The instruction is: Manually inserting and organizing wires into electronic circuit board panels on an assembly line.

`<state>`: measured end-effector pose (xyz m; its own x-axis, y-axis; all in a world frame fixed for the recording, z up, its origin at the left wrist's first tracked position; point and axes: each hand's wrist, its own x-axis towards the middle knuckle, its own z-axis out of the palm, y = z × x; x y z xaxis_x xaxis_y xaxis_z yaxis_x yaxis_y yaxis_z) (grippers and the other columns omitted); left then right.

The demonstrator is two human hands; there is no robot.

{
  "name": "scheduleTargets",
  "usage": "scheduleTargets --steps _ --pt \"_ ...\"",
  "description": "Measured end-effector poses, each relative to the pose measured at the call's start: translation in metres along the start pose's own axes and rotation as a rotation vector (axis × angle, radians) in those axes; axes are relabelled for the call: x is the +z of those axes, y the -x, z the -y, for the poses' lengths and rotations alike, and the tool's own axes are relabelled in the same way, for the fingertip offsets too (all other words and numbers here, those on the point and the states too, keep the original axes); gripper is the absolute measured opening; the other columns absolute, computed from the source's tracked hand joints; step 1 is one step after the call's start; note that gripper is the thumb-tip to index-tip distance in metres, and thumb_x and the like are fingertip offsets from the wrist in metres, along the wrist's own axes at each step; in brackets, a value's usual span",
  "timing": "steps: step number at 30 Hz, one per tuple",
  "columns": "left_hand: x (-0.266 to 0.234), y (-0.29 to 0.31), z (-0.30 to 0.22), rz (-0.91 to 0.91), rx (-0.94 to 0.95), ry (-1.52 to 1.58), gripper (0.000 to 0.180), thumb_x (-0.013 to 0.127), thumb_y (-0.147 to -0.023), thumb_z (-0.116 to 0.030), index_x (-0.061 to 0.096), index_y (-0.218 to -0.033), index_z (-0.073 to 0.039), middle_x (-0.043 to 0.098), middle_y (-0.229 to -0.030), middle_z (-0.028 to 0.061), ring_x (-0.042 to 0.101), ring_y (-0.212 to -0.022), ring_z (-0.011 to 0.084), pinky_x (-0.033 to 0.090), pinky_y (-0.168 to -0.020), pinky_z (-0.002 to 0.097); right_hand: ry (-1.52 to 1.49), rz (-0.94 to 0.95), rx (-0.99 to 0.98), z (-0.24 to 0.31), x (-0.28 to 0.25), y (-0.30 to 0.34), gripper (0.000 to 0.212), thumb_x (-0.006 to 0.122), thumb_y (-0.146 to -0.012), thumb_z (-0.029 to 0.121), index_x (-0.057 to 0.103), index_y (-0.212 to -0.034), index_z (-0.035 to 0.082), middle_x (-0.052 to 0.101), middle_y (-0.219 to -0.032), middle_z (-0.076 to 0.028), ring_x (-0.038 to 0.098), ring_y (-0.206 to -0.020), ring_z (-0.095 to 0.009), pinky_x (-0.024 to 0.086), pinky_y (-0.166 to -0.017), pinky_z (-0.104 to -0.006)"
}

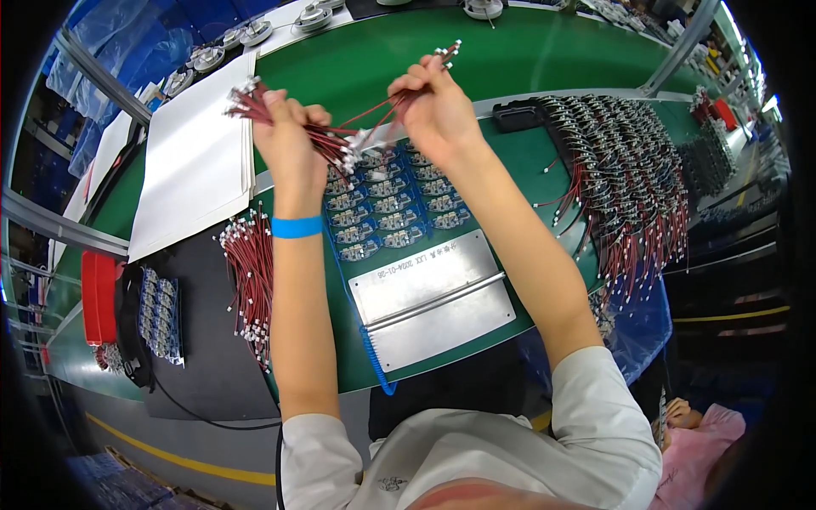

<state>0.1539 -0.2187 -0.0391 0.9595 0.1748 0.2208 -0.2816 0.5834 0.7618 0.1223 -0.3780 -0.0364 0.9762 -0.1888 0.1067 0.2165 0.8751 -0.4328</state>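
My left hand (291, 144) grips a red wire bundle (330, 146) above the worktop (531, 166); right hand (438, 110) pinches a few wires (450, 56). I'd say partway: wired boards (625, 144) heaped right look done, board panels (395, 204) below look unwired, loose wires (252, 280) left.

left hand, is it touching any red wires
Touching. The head view shows the left hand closed around a red wire bundle that juts out both sides.
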Motion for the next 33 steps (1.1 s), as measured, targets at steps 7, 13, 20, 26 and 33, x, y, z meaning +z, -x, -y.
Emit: scheduleTargets --steps 7,13,20,26,33 --pt "0.000 0.005 -0.023 0.224 -0.244 0.032 0.026 0.045 -0.107 -0.028 0.050 -0.102 -0.003 0.029 -0.063 -0.0040 0.023 -0.048 0.0050 0.019 -0.041 0.0243 0.192 0.084 -0.117 0.023 0.000 0.001 0.022 0.039 -0.108 0.025 0.049 -0.099 0.008 0.035 -0.071 0.004 0.028 -0.056 -0.006 0.024 -0.049 -0.0220" --pt "0.010 0.013 -0.022 0.304 -0.277 -0.199 0.031 0.053 -0.104 -0.029 0.056 -0.114 -0.001 0.040 -0.066 -0.0036 0.027 -0.044 0.0032 0.021 -0.039 0.0220 1.074 0.307 0.154 0.046 0.017 0.017 0.024 0.053 -0.103 0.026 0.058 -0.109 0.003 0.043 -0.074 0.006 0.033 -0.058 -0.002 0.025 -0.049 -0.0187" --pt "0.014 0.020 -0.033 0.429 -0.259 -0.499 0.034 0.068 -0.095 -0.030 0.065 -0.108 0.002 0.053 -0.069 -0.0022 0.032 -0.043 0.0016 0.022 -0.040 0.0218 1.287 0.545 0.119 0.039 0.013 0.015 0.023 0.061 -0.097 0.026 0.067 -0.094 0.004 0.050 -0.066 0.005 0.039 -0.057 -0.002 0.027 -0.050 -0.0219" --pt "0.010 0.017 -0.033 0.496 -0.316 -0.434 0.032 0.063 -0.097 -0.028 0.063 -0.107 0.002 0.055 -0.074 0.0012 0.032 -0.043 0.0026 0.022 -0.040 0.0222 1.348 0.477 0.069 0.039 0.012 0.014 0.024 0.062 -0.097 0.028 0.066 -0.091 0.005 0.052 -0.066 0.005 0.039 -0.055 -0.002 0.027 -0.049 -0.0220" --pt "0.016 0.023 -0.015 0.532 -0.515 -0.106 0.015 0.045 -0.101 -0.019 0.046 -0.098 -0.004 0.049 -0.079 0.0025 0.034 -0.050 0.0065 0.025 -0.040 0.0212 1.098 0.283 -0.096 0.016 0.012 0.014 0.022 0.072 -0.091 0.026 0.069 -0.091 0.004 0.060 -0.070 0.003 0.039 -0.053 -0.001 0.026 -0.047 -0.0203"
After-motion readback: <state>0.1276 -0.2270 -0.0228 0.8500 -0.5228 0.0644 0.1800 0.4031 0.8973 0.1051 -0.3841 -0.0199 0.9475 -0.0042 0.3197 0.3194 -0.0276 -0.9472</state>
